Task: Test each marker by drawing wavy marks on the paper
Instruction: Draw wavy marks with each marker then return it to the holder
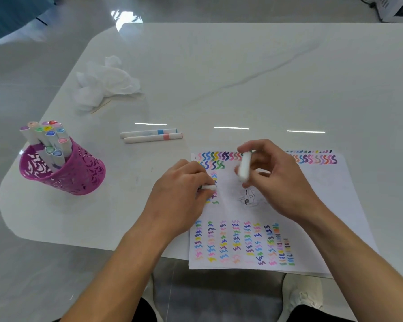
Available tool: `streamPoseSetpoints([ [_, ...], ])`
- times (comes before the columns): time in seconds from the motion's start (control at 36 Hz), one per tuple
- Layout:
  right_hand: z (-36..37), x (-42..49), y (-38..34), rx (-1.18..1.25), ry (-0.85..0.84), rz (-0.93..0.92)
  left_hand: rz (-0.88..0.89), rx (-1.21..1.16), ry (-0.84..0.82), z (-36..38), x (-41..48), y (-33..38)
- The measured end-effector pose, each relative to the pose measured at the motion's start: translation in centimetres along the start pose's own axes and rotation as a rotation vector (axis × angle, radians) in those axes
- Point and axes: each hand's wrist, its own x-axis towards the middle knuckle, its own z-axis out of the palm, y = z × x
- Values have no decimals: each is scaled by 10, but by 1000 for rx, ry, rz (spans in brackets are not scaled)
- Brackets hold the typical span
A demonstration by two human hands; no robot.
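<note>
A white sheet of paper [335,205] lies at the table's near edge, covered with rows of coloured wavy marks and a small pencil sketch in the middle. My right hand [279,182] grips a white marker [244,168] above the paper's upper middle, its body pointing down toward me. My left hand [179,198] rests on the paper's left edge and pinches a small white piece, apparently a cap [208,187]. Two more white markers, one with a blue band [149,132] and one with a pink band [153,137], lie side by side on the table beyond the paper.
A purple perforated cup [79,173] holding several capped markers stands at the table's left corner. Crumpled white tissue [107,82] lies further back on the left. The white table [242,66] has rounded corners; my knees and a white shoe [303,296] show below its near edge.
</note>
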Motion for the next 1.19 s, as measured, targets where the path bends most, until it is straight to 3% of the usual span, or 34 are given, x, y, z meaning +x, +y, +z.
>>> streamPoseSetpoints([
  [0.53, 16, -5, 23, 78, 170, 32, 7, -4, 13, 3, -4, 3],
  [1.19, 19, -2, 22, 23, 200, 80, -49, 28, -6, 6, -4, 3],
])
